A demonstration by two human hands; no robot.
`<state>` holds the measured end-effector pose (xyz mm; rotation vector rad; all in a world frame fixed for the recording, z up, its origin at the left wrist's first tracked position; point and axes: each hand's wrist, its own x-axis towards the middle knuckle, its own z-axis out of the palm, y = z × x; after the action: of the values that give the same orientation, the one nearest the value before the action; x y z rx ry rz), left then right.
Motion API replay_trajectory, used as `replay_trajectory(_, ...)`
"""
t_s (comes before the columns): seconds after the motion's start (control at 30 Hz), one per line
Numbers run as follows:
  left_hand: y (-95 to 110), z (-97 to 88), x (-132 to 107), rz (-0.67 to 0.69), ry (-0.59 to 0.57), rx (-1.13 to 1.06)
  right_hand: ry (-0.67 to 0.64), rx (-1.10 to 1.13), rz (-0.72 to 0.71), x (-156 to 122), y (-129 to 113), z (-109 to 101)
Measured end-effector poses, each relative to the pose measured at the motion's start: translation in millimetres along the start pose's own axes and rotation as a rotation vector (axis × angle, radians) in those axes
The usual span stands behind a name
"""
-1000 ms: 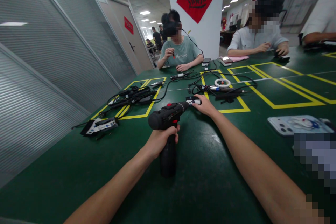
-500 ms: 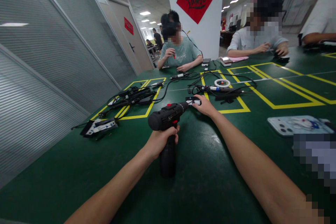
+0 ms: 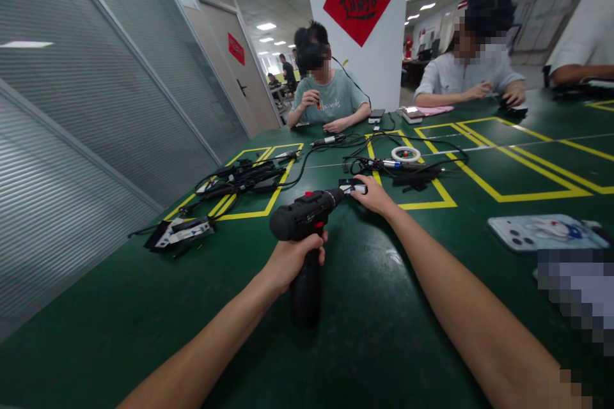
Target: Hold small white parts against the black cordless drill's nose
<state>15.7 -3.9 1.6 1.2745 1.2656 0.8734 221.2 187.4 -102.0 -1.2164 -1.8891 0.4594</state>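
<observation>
My left hand [image 3: 298,260] is wrapped round the handle of a black cordless drill [image 3: 305,214] with red accents. The drill points forward and slightly right, its battery end low over the green table [image 3: 364,332]. At the drill's front end lies a small black-and-white block [image 3: 352,186]. My right hand [image 3: 371,195] grips that block from the right, with the fingertips partly hidden behind it. Whether the bit touches the block I cannot tell.
On the left lie tangled black cables [image 3: 249,176] and a black-and-white packet [image 3: 180,233]. Beyond my right hand are a soldering-iron-like tool [image 3: 407,165] and a white tape ring [image 3: 405,154]. A phone [image 3: 547,232] lies at right. Two people [image 3: 330,96] sit across the table.
Almost nothing differs. The view has shifted very slightly; both hands, the drill and the block keep their places.
</observation>
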Motion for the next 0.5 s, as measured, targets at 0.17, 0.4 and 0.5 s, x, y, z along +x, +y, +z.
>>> replay_trajectory(0.17, 1.9, 1.3, -0.8, 0.002, 0.0, -0.01, -0.001, 0.004, 0.004, 0.4, 1.1, 1.0)
replay_trajectory(0.4, -1.3, -0.4, 0.1, 0.0, -0.005, -0.01, 0.008, 0.009, 0.008, -0.1, 1.0, 1.7)
replay_trajectory(0.5, -2.2, -1.2, -0.3, 0.004, -0.005, 0.001, 0.005, 0.002, 0.009, 0.2, 0.8, 1.2)
